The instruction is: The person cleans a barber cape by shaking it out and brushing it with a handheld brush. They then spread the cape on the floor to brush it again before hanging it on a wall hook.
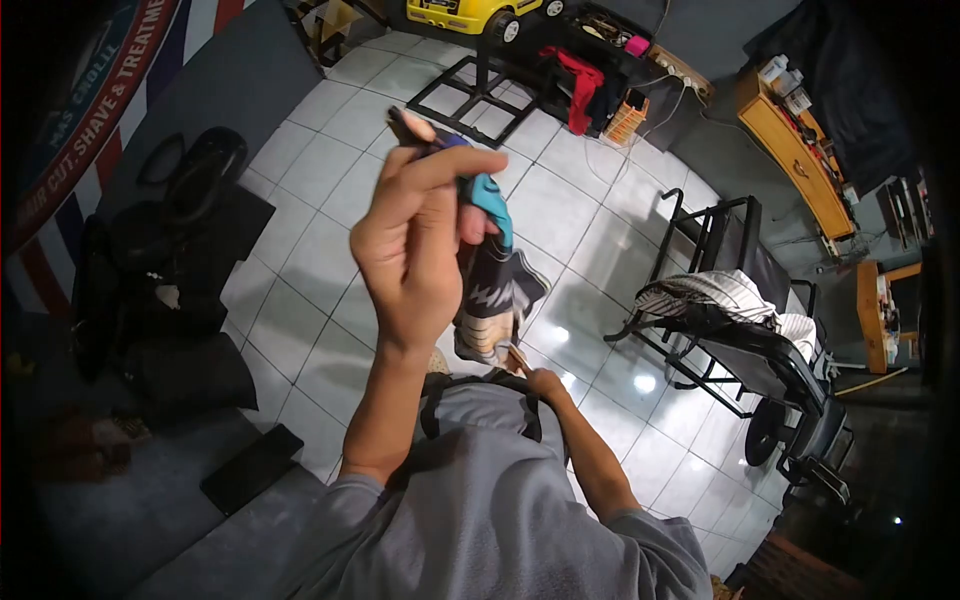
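Raised in front of the camera, my left hand (pixel 415 240) has its fingers curled round the upper end of a long patterned cloth item (pixel 490 285). It is teal at the top, then black and grey with a white zigzag, and beige lower down. A dark tip (pixel 398 124) sticks out above the fingers. Lower, close to my lap, my right hand (pixel 545 383) is closed by the item's bottom end. A thin brown piece shows at its fingertips, too small to identify.
White floor tiles (pixel 330 250) lie below. A black-framed chair (pixel 745 350) with striped cloth stands at right, near a wooden drawer shelf (pixel 800 165). A black metal frame (pixel 480 105) and a yellow toy car (pixel 465 14) are ahead. Dark seating (pixel 190 370) is at left.
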The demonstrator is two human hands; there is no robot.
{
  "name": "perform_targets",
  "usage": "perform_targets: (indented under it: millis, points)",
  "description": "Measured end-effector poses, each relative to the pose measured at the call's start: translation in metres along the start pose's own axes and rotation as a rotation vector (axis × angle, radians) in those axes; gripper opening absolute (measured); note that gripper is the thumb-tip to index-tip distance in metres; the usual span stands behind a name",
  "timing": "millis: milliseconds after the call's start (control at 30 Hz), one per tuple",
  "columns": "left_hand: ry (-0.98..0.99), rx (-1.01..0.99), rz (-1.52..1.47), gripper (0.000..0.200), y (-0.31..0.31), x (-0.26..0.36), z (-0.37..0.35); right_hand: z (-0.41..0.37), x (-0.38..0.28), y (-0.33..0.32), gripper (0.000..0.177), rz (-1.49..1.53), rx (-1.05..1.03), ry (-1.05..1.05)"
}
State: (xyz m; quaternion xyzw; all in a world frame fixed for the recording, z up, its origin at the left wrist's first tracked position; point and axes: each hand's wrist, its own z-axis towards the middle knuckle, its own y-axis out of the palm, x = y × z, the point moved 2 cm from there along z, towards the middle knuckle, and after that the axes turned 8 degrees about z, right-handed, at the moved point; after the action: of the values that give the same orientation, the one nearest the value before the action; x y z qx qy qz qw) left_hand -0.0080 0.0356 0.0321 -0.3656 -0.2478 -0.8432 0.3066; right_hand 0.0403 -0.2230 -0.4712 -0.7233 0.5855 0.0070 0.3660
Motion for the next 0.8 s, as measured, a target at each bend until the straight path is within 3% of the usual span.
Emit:
perform_targets:
  millis: [100,167,300,333,433,533,633,767,800]
  points:
    - [-0.069,-0.171,0.253,0.027,-0.003,0.003,-0.004,-0.024,0.008,-0.015,0.069,0.066,0.161,0.088]
    - [-0.090,-0.188,0.210,0.037,0.000,-0.004,-0.007,-0.025,0.006,-0.028,0.073,0.169,0.241,0.181]
    - [-0.105,-0.374,0.516,0.056,0.001,0.001,-0.011,-0.048,-0.042,-0.078,0.065,0.534,0.533,0.043]
    - [0.015,-0.418,0.748,0.056,0.002,0.002,-0.010,-0.067,-0.068,-0.098,0.060,0.649,0.560,0.021]
    - [0.203,-0.445,0.946,0.038,0.003,-0.007,-0.015,-0.089,-0.114,-0.128,0.045,0.679,0.773,-0.356]
    - [0.402,-0.411,1.134,0.023,0.004,-0.014,-0.008,-0.102,-0.145,-0.148,0.037,1.101,0.669,-0.325]
    - [0.313,-0.351,1.033,0.009,0.001,-0.031,-0.002,-0.114,-0.159,-0.149,0.037,1.128,0.612,-0.382]
    - [0.234,-0.269,1.073,0.010,-0.003,-0.067,0.000,-0.132,-0.178,-0.142,0.035,1.205,0.461,-0.387]
    - [0.049,-0.244,1.013,0.013,-0.004,-0.073,0.003,-0.142,-0.189,-0.145,0.033,1.258,0.391,-0.390]
